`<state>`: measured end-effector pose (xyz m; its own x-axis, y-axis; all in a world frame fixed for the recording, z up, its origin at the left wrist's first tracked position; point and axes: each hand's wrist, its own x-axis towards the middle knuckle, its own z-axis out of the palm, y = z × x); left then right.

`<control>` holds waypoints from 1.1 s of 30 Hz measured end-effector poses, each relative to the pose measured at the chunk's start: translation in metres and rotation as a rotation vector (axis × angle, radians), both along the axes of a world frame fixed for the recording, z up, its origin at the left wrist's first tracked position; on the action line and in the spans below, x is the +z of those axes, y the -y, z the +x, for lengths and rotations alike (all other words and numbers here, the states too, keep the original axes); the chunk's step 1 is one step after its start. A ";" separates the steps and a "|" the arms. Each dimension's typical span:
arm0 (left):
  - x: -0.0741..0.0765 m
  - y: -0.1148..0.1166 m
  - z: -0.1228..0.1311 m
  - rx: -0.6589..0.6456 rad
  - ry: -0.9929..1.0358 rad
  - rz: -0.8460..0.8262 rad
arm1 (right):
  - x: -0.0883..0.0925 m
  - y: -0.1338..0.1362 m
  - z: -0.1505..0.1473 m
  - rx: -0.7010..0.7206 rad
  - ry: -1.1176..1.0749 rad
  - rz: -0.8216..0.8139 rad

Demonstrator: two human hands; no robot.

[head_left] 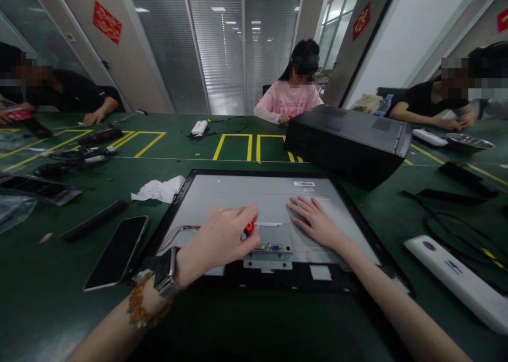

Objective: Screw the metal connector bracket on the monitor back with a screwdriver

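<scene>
A monitor panel (246,190) lies face down in front of me, its grey metal back framed by a black bezel (345,203). My left hand (224,232) is closed around a screwdriver with an orange-and-black handle (249,226); most of the tool is hidden by the fingers. It is over a small metal board housing (283,240) with a blue video port (275,247). Thin wires (178,231) run out to the left of that housing. Fingers spread, my right hand (315,223) rests flat on the panel's back, to the right of the housing.
A black monitor casing (349,139) stands behind the panel. Left are a phone (117,253), a black strip (95,220) and crumpled tissue (159,189). A long white device (456,280) and cables (452,229) lie right. Several people sit across the green table (47,267).
</scene>
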<state>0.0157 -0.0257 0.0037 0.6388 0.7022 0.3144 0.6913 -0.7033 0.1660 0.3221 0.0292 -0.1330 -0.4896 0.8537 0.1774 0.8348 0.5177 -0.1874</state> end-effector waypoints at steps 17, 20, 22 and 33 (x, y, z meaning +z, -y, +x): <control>0.005 0.002 0.000 -0.095 -0.024 -0.055 | 0.002 0.000 0.000 0.010 0.004 -0.004; 0.007 0.001 -0.001 -0.084 -0.042 -0.051 | 0.002 0.001 -0.001 0.006 0.004 -0.005; 0.009 0.002 -0.001 -0.090 -0.040 -0.079 | 0.003 0.001 -0.001 0.002 0.006 -0.007; 0.010 0.004 -0.001 -0.175 0.046 -0.193 | -0.001 0.000 0.001 0.007 0.013 0.010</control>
<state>0.0143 -0.0294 0.0134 0.7439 0.6320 0.2172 0.5504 -0.7638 0.3372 0.3227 0.0293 -0.1339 -0.4983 0.8482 0.1797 0.8333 0.5257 -0.1708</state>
